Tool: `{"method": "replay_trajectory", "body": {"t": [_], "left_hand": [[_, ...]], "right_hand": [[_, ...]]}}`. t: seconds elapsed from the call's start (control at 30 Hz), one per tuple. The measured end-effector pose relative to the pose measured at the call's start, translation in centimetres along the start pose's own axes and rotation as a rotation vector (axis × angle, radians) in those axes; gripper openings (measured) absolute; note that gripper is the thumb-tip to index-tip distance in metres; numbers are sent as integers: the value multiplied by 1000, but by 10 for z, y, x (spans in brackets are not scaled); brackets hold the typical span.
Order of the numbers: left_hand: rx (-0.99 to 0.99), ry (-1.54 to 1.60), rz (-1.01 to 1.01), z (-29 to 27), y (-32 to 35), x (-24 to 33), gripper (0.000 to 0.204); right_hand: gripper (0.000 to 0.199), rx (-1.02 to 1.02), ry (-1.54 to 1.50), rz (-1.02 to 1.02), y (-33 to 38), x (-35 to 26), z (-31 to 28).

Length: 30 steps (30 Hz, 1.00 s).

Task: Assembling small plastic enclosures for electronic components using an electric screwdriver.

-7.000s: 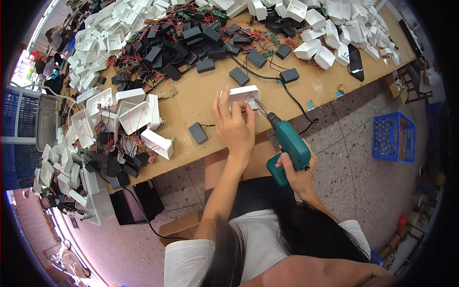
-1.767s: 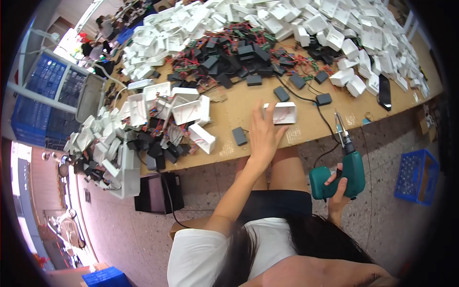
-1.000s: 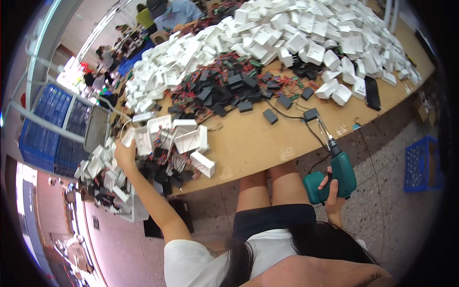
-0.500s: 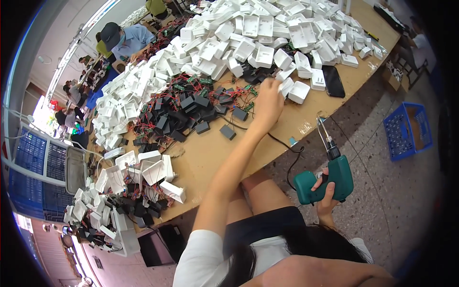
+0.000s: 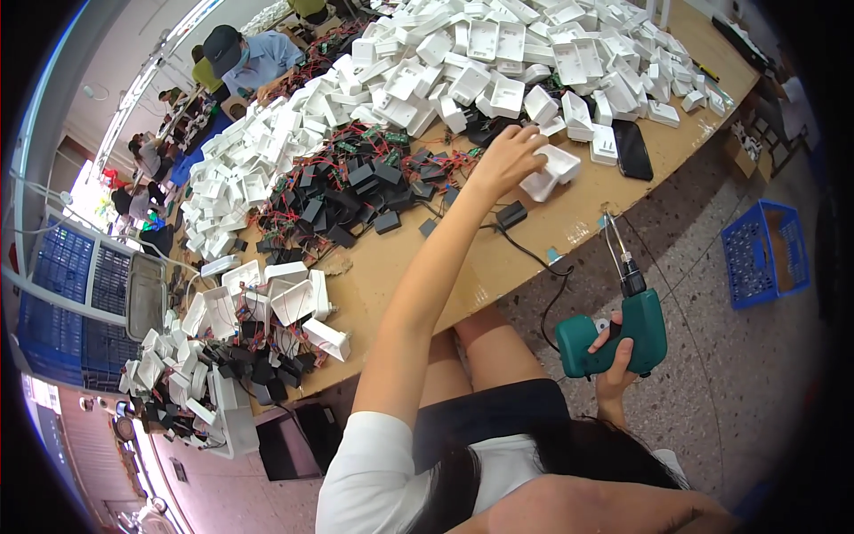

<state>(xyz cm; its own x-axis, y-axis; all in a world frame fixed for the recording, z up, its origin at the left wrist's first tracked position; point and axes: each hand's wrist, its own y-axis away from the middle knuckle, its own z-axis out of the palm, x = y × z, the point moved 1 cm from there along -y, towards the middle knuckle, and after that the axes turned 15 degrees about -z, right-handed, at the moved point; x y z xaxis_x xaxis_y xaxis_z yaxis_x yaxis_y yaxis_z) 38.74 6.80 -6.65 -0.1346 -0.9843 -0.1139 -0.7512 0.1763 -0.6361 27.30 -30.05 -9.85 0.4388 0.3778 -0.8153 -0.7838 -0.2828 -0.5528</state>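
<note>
My left hand (image 5: pixel 509 164) reaches over the table, its fingers bent and pinching the rim of a white plastic case (image 5: pixel 560 164), which is tilted. A black block (image 5: pixel 511 214) with a cable near it lies just right of my left wrist. In my right hand (image 5: pixel 616 369) is a green soldering gun (image 5: pixel 644 331), its handle gripped and its slim metal tip pointing up at the table's near edge. Black blocks with red wires and green circuit boards (image 5: pixel 360 178) make a heap left of my left forearm.
White cases (image 5: pixel 485 40) are piled high across the table (image 5: pixel 378 285). A black phone (image 5: pixel 632 149) lies at the right edge. A blue crate (image 5: pixel 765 254) stands on the floor at right. A filled white bin (image 5: pixel 233 414) is at lower left. A co-worker (image 5: pixel 258 62) sits beyond.
My left hand has drawn slightly back from the pile, and the white case beside it has tilted. A black block now shows beside my wrist. The soldering gun stays in my right hand.
</note>
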Motion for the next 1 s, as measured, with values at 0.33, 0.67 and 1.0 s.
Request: {"method": "replay_trajectory", "body": {"t": [0.33,0.67,1.0], "left_hand": [[-308,-46,-631,-168,197,14,8],[77,121,-1077,-214,251,-37,22],[493,17,-1795,-169,224,-186,33]], "right_hand": [[43,-55,-51,54,17,9,42],[40,-134,-63,80,30,-4,110],[43,-147,-43,82,25,-19,111]]}}
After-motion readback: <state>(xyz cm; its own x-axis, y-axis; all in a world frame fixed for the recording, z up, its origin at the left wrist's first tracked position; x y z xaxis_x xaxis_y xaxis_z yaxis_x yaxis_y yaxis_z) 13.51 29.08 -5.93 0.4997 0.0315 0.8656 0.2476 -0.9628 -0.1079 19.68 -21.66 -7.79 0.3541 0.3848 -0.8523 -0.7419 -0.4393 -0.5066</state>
